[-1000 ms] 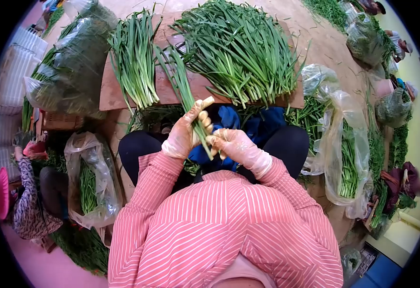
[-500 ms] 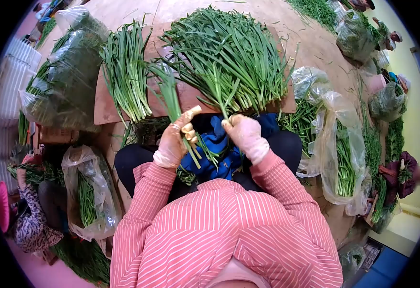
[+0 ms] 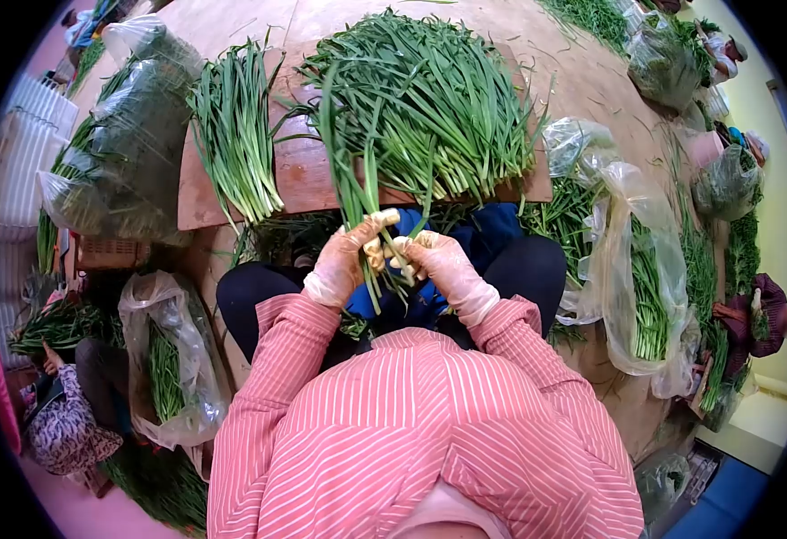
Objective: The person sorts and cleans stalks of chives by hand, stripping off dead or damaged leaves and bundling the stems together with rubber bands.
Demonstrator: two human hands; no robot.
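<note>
Gloved and curled, my left hand [image 3: 350, 259] is closed round several green stalks [image 3: 349, 193], whose leaves point up toward the board and whose pale ends hang below the fingers. Just beside it, my right hand [image 3: 436, 262] pinches the lower part of another green stalk [image 3: 426, 214]. The fingertips of both hands are close together over my lap. Beyond them, a large pile of green stalks [image 3: 438, 108] covers much of a reddish-brown board [image 3: 304, 180]. A smaller bundle [image 3: 239, 135] lies at the board's left side.
A large plastic bag of greens [image 3: 133, 135] lies at upper left, with an open bag [image 3: 173, 359] below it. To the right is another plastic bag [image 3: 632, 269] holding stalks. Co-workers sit at far left [image 3: 66, 422] and far right [image 3: 766, 319]. Blue cloth [image 3: 497, 229] lies between my knees.
My right hand has come back from the pile's front edge toward my left hand with a stalk. My left hand has shifted right, its stalks now more upright and overlapping the pile's left side.
</note>
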